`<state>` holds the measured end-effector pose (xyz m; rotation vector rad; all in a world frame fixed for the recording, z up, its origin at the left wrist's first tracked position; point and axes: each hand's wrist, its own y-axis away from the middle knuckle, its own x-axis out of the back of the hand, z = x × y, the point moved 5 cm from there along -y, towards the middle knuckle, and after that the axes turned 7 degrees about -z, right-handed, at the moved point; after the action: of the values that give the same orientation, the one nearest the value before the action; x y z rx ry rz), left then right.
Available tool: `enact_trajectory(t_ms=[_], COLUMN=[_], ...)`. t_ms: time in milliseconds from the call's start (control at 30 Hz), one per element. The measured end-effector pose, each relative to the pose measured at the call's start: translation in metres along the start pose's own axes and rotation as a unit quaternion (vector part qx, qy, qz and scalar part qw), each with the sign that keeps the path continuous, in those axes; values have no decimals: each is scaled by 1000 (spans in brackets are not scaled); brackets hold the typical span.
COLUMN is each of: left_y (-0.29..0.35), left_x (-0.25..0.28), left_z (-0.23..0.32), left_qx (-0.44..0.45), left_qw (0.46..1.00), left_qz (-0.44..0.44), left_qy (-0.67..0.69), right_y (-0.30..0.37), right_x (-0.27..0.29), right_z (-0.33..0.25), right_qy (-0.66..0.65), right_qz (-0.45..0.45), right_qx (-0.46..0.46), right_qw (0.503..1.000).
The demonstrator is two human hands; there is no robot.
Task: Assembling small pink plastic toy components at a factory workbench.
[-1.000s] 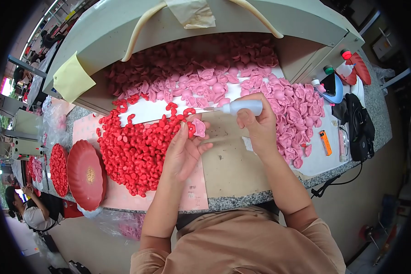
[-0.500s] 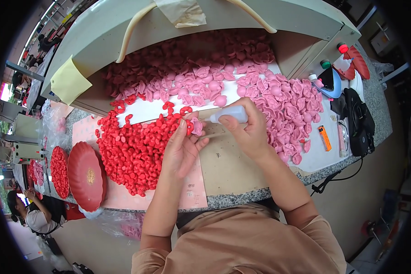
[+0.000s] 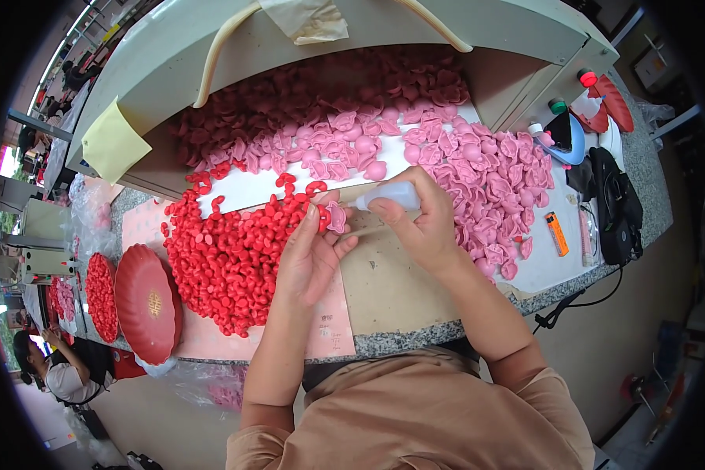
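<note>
We list, left of centre, a red heap, presumably for reach. Mid-frame: left grip pinching a red piece and a pink piece, apparently angled to meet the nozzle; contact we cannot confirm. Alongside: right grip wrapped around a pale bottle, seemingly for aim. Right of centre: pink heap.

The right hand covers one end of the pale bottle, whose thin tip is too small to tell if it touches the pink piece, while the left hand hides part of the red piece, and the view's lower edge cuts off the brown shirt.
</note>
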<state>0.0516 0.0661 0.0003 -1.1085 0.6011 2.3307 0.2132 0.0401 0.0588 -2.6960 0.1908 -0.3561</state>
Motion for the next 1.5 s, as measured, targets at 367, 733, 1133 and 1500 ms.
enact_trajectory(t_ms=[367, 733, 1133, 1500], left_y=[1, 0, 0, 0], left_x=[-2, 0, 0, -1], left_z=[1, -1, -1, 0], left_qx=[-5, 19, 22, 23], left_qw=[1000, 1000, 1000, 1000], left_qz=[-6, 2, 9, 11], left_qy=[-2, -11, -13, -18], right_y=[0, 1, 2, 1], right_x=[0, 1, 3, 1], right_z=[-3, -4, -3, -4], right_qy=[48, 107, 66, 100], right_qz=[-8, -10, -2, -1], right_qx=[34, 65, 42, 62], right_qw=[998, 992, 997, 993])
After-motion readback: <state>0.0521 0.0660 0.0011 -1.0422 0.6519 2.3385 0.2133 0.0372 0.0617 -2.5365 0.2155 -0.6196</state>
